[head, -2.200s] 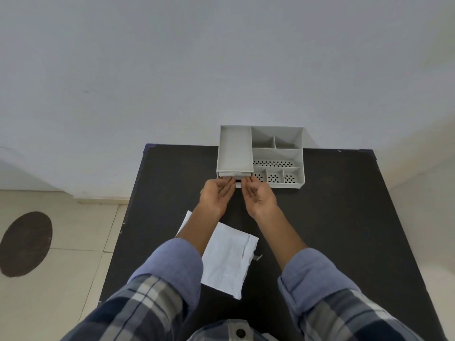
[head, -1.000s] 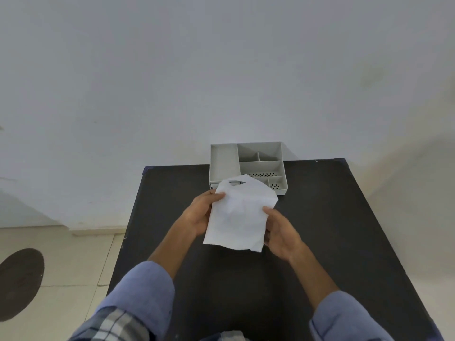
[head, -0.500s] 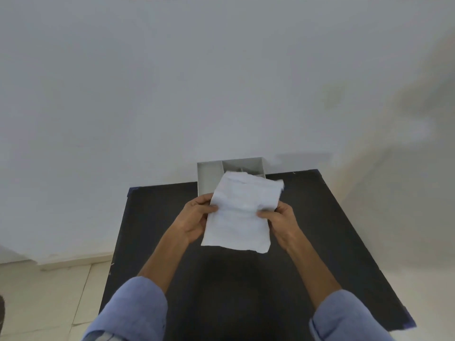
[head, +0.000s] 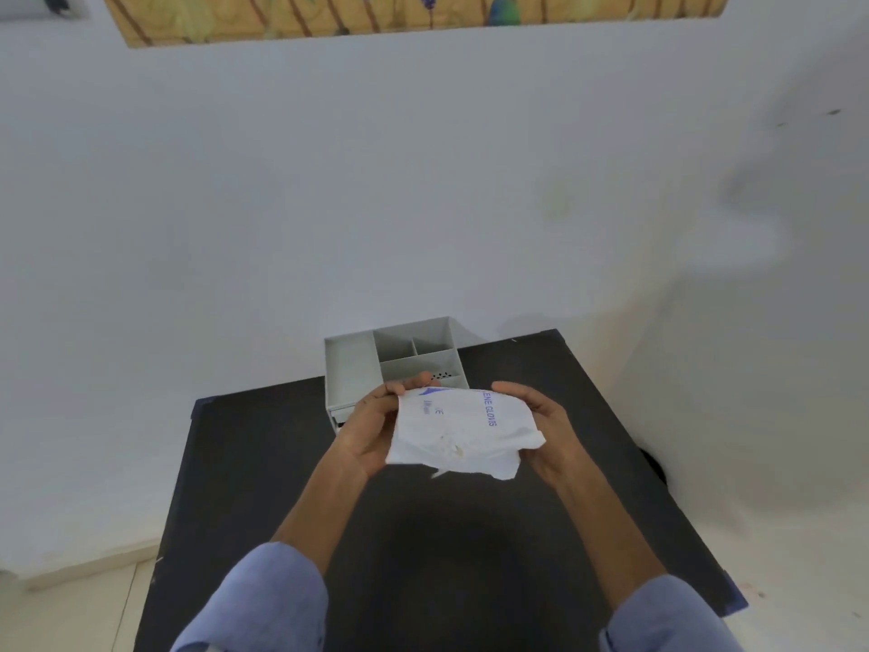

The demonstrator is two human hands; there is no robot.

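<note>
Packet: white paper packet (head: 463, 428), blue print, held above the black table (head: 263, 463), in front of the grey organizer (head: 352, 374).
Left hand (head: 371, 428): fingers curled, gripping the packet's left edge.
Right hand (head: 545, 423): fingers curled over its right edge.

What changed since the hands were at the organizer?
The left hand and right hand left the organizer, picked the white packet up off the table and hold it raised, print showing. The organizer stayed at the table's far edge.

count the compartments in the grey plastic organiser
4 compartments: one long at left, two small at back right, one wide before them; the white paper packet may hide more.
</note>
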